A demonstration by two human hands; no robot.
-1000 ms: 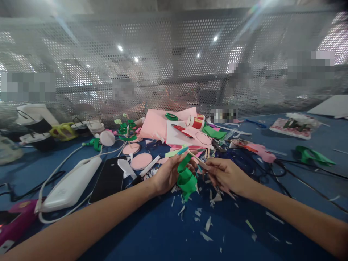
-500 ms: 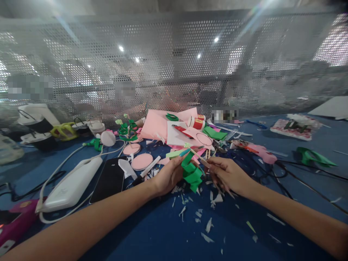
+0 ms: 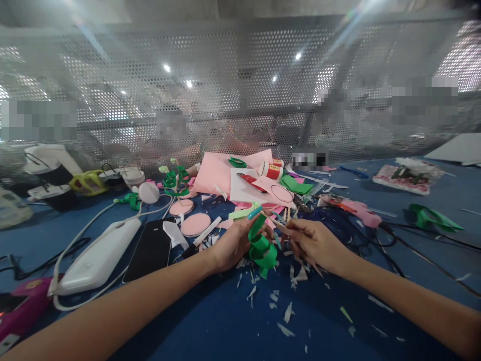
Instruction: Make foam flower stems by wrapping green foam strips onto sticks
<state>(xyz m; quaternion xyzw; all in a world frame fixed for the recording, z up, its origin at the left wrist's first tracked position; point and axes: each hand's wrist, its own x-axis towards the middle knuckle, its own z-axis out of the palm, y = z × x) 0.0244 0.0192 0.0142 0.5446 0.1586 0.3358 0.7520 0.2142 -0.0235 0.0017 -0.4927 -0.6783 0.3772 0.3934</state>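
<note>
A thin wooden stick [image 3: 277, 221] runs between my two hands. My left hand [image 3: 233, 243] pinches a curled green paper strip [image 3: 263, 250] against the stick's left end, and the loose strip hangs below in a spiral. The fingers of my right hand [image 3: 310, 238] are closed on the stick's other end. Pale green paper [image 3: 256, 206] shows at the stick's tip beside my left fingertips. Just beyond my hands lie pink paper sheets [image 3: 214, 173], a red utility knife [image 3: 251, 181] and green paper pieces [image 3: 296, 184].
On the left lie a white power bank [image 3: 99, 255], a black phone [image 3: 152, 250] and pink discs [image 3: 196, 224]. A pink glue gun [image 3: 361, 213] with its cord lies right. Paper scraps [image 3: 288, 312] litter the blue table [image 3: 210, 326]. A perforated metal screen [image 3: 240, 90] stands behind.
The green strip has turned and curled, now hanging a little lower and rounder. The stick's left end has shifted slightly down. Both hands keep their hold.
</note>
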